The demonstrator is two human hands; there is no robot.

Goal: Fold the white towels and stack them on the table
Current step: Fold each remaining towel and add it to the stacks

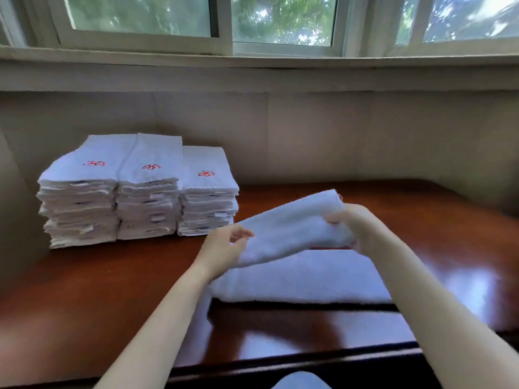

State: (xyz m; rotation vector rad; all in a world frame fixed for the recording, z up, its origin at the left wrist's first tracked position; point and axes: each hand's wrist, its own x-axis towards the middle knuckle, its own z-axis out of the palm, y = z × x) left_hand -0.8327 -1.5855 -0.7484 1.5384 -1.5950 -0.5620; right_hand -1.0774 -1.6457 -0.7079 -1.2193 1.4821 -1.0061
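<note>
- Your towel [303, 276] lies on the table [84, 290] straight in front of you, its long axis running left to right.
- One flap [289, 223] is raised off the lower layer. It is tilted, low at the left end and high and farther from you at the right end.
- Your left hand [222, 248] pinches the flap's low left end between thumb and fingers. Blur softens the fingertips, so the hold looks light.
- Your right hand [359, 228] has its fingers curled into the flap's high right end, gripping a bunch of cloth.
- With one hand at each end, the flap spans between them along the towel's length, and the lower layer sits beneath it.
- You look to be mid-fold. The next move is probably to lay the flap down over the lower layer.
- That move turns on alignment. The flap's long axis is skewed from the lower layer's, so the right end has farther to drop than the left.
- Three stacks [140, 192] stand side by side at the left rear, by the wall.
- The right stack [207, 192] is the lowest and the nearest to the towel.
- Your left hand is the nearer one to it. Once folded, the towel would go left and away from you.
</note>
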